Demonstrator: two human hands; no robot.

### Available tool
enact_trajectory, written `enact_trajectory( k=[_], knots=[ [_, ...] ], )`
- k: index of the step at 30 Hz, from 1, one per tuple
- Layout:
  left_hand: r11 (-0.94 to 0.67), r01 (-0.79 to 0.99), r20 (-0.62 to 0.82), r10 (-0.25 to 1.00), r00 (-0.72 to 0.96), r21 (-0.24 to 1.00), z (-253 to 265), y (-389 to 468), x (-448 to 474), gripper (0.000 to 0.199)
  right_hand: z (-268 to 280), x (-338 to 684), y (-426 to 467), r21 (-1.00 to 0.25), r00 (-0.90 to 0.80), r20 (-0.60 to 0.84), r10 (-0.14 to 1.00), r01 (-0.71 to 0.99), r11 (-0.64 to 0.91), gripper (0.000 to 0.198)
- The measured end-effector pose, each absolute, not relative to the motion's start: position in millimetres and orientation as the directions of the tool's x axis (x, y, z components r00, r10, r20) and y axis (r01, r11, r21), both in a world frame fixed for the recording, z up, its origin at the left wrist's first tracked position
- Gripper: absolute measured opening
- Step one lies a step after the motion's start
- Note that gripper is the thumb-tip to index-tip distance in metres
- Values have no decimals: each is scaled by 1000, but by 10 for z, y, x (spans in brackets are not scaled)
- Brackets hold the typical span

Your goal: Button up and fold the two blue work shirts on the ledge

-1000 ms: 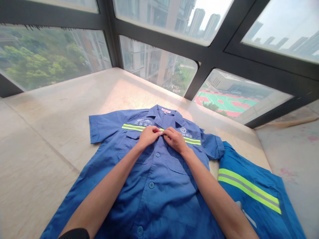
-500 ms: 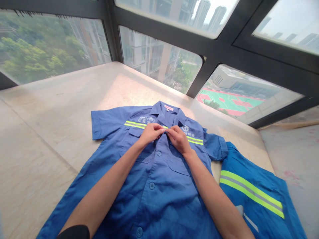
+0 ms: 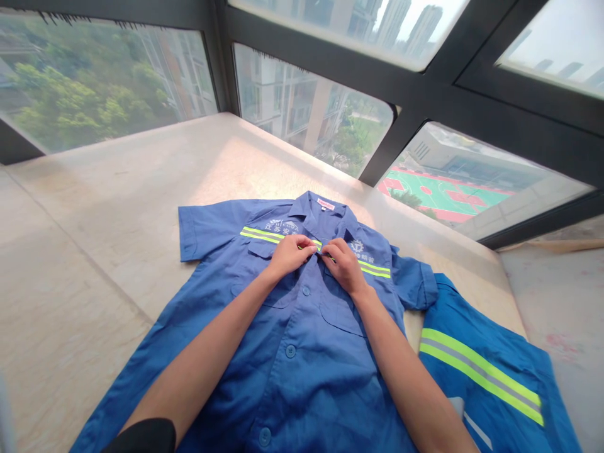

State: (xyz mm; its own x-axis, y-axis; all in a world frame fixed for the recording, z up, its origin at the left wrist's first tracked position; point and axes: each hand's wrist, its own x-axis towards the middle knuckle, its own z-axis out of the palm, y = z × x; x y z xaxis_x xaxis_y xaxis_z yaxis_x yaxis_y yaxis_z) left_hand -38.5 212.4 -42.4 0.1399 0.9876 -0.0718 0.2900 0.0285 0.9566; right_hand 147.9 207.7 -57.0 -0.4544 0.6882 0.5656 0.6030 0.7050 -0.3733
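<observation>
A blue short-sleeved work shirt (image 3: 283, 321) lies face up, its collar toward the windows and a yellow-and-grey reflective stripe (image 3: 376, 269) across the chest. Both hands meet at the front placket just below the collar. My left hand (image 3: 293, 253) pinches the shirt's edge between thumb and fingers. Close beside it, my right hand (image 3: 343, 264) pinches the other side of the placket. Any button between the fingertips is hidden. Lower down, a blue button (image 3: 290, 351) and another button (image 3: 265, 436) sit on the placket in a line.
Folded brighter blue clothing (image 3: 491, 346) with a reflective stripe lies at the right, touching the shirt's sleeve. The pale stone sill (image 3: 94, 239) runs under everything. Dark-framed windows (image 3: 330, 53) close off the far side, and a pale flowered wall (image 3: 561, 302) stands at the right.
The fingertips of my two hands have come slightly apart at the placket. The whole view has shifted a little; the shirt lies as before.
</observation>
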Motion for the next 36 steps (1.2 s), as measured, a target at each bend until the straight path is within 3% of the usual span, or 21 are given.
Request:
enact_trajectory(
  k=[6,14,19,23,29,36],
  knots=[
    [101,187,-129,981,143,977,-399,2123,-385,17,-569,1481,2075,-399,-406,568,716,625,671,17],
    [192,61,-200,962,187,979,-338,2116,-390,18,-607,1462,2094,-303,-429,589,685,668,679,29],
    [224,2,-219,948,229,974,-299,2107,-430,30,-599,1462,2094,-293,-427,589,686,678,674,29],
    [106,41,-113,958,265,994,-335,2063,-429,39,-587,1451,2088,-275,-434,595,676,681,679,28],
    [-148,289,108,983,149,946,-489,2008,-342,28,-601,1442,2098,-260,-453,577,680,687,678,26],
    [-160,297,106,976,190,941,-520,2039,-353,38,-586,1442,2094,-225,-480,557,677,698,680,26]
  ],
)
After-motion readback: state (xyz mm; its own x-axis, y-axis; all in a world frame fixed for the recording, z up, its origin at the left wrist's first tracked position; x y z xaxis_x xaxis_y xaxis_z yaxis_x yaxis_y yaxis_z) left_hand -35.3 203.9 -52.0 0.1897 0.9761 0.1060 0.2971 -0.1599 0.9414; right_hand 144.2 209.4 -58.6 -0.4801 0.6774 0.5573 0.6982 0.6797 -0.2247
